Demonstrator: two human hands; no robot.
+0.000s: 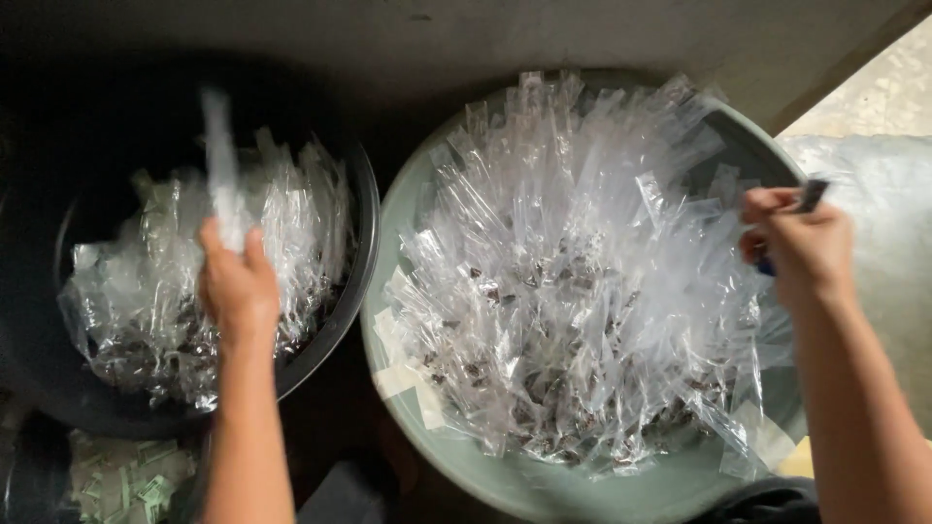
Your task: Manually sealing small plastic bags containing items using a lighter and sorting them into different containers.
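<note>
- Left hand (236, 281) up over the black basin (354, 243), fingers pinched on a clear plastic packet (221, 165) that stands blurred above the knuckles.
- Under that hand, the basin's heap of clear packets (146, 291).
- Right of it, the grey-green basin (437, 456), touching the black one, piled high with clear packets (573, 291).
- Right hand (801, 243) at that basin's far rim, clenched round a small dark object (812, 194); what it is, can't tell.
</note>
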